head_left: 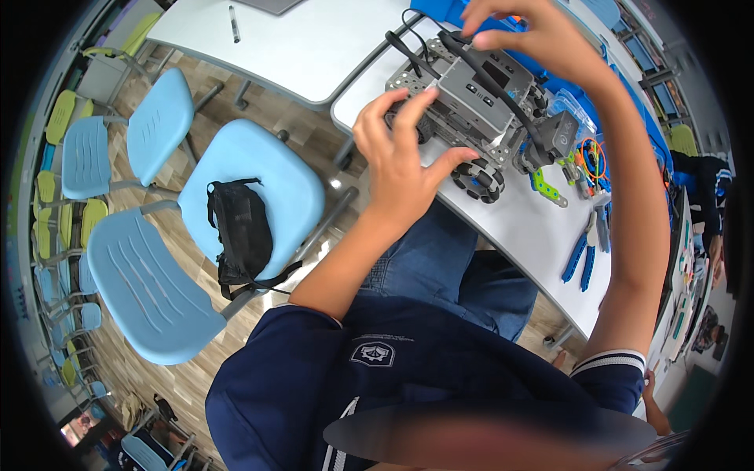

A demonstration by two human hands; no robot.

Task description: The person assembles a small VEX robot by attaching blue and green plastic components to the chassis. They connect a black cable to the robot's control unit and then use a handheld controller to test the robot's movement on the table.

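A wheeled robot car [470, 102] with a grey metal frame, a grey box on top and black wheels stands on the white table in front of me. My left hand [399, 157] is at its near left side, thumb and fingers spread apart; its fingertips are close to the frame, and I cannot tell if they touch. Above the far side, my right hand [534, 38] is curved with a gap between thumb and fingers, close to a black cable [459, 43]. Another dark cable or strap crosses the top towards a grey block [555, 135] at the right end.
Blue-handled pliers [580, 255], green beam pieces [546, 187] and an orange cable coil [591, 157] lie right of the car. Blue trays [577, 93] stand behind it. A pen [234, 23] lies on the left table. A black bag [242, 229] rests on a light blue chair [294, 177].
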